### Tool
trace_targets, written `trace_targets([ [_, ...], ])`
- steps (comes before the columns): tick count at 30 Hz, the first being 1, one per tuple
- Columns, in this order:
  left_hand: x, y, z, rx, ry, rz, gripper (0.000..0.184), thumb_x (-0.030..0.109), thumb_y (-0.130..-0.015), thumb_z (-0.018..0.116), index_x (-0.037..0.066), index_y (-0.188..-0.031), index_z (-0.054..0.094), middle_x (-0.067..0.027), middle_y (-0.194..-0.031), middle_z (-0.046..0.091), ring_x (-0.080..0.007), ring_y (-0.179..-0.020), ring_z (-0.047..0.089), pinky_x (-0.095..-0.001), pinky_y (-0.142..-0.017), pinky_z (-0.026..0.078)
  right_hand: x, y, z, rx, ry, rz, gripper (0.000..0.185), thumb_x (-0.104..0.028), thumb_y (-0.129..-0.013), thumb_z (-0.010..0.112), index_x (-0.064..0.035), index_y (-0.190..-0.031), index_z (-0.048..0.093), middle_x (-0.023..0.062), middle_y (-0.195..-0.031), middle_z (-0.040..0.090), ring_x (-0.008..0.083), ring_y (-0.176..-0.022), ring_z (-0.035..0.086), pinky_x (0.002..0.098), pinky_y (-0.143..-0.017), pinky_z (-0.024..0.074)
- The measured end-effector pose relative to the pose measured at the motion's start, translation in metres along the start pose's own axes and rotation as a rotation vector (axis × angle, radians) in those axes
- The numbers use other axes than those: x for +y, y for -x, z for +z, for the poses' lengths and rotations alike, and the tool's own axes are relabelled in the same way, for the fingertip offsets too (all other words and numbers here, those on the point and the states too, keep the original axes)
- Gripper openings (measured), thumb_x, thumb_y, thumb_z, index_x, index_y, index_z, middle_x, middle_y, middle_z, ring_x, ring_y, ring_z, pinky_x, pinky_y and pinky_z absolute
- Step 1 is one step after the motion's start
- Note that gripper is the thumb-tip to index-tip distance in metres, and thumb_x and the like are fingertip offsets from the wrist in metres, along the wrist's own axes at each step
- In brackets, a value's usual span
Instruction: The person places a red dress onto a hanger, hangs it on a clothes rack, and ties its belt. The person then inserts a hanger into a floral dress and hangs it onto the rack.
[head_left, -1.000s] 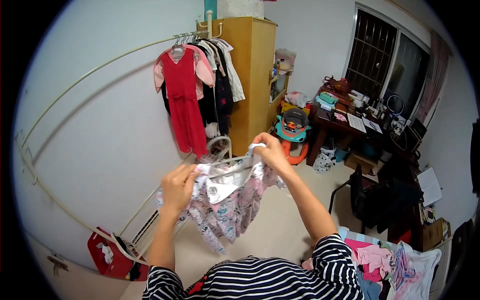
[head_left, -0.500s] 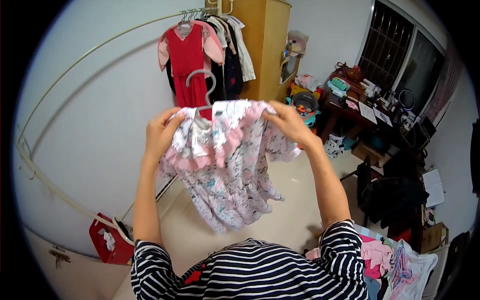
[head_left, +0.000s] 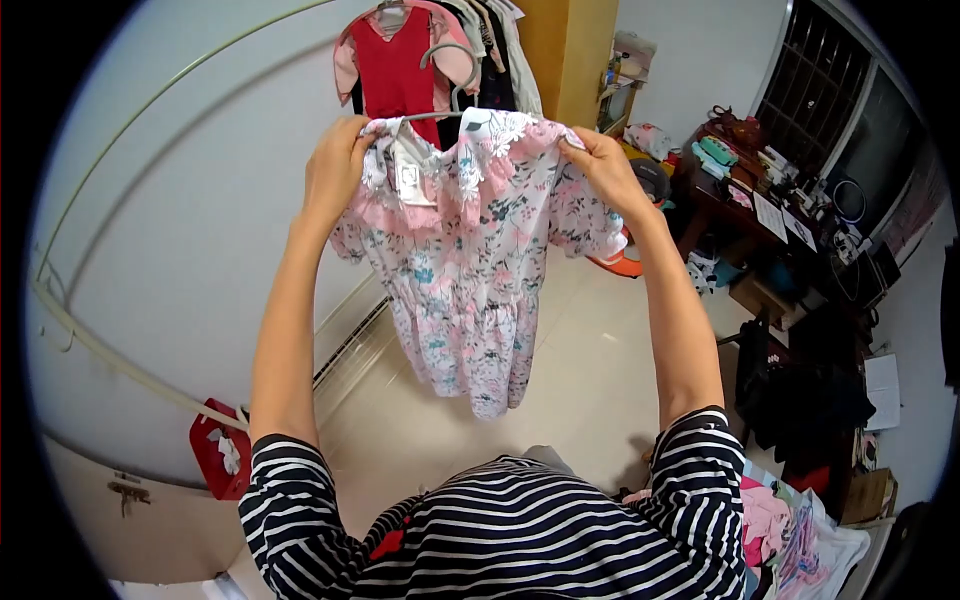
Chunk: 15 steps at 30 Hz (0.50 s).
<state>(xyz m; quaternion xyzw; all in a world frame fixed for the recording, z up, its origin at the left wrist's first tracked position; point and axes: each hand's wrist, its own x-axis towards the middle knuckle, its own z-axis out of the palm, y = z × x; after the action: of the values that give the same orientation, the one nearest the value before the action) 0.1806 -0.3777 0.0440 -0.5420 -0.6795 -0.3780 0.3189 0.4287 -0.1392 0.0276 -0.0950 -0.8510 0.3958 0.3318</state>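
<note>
A floral dress [head_left: 470, 250] in white and pink, with a ruffled, lacy collar, hangs spread out between my two hands. My left hand [head_left: 338, 165] is closed on its shoulder at the left side of the collar. The other shoulder is pinched by my right hand [head_left: 603, 168]. A grey hanger [head_left: 456, 65] sits inside the dress, its hook standing up above the neckline. Behind the hook, a red dress [head_left: 395, 65] with pink sleeves hangs among other clothes on the rack.
A pale metal rack [head_left: 130, 130] curves along the left wall. A red container [head_left: 215, 462] stands low on the left. At right are a cluttered desk [head_left: 715, 205], a dark chair [head_left: 800, 400] and a pile of clothes [head_left: 800, 545]. A wooden cabinet [head_left: 583, 60] stands behind.
Both hands have risen, lifting the dress with its hanger higher. The dress has unfolded and now hangs straighter, its front turned toward me. The view has tilted downward.
</note>
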Motion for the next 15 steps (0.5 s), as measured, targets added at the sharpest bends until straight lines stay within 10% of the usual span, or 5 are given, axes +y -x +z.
trace_targets([
  [15, 0.022, 0.034, 0.007, 0.227, -0.06, -0.126, 0.03, 0.006, -0.077, 0.06, 0.003, -0.107, 0.058, -0.0151, -0.096, 0.056, -0.0309, -0.09, 0.054, -0.0367, -0.08, 0.042, 0.024, -0.012, 0.011, -0.036, -0.425, -0.022, 0.022, -0.021, -0.089, 0.055, -0.0011, -0.091, 0.063, -0.0034, -0.081, 0.058, 0.0062, -0.072, 0.048, 0.0223, -0.068, 0.0393],
])
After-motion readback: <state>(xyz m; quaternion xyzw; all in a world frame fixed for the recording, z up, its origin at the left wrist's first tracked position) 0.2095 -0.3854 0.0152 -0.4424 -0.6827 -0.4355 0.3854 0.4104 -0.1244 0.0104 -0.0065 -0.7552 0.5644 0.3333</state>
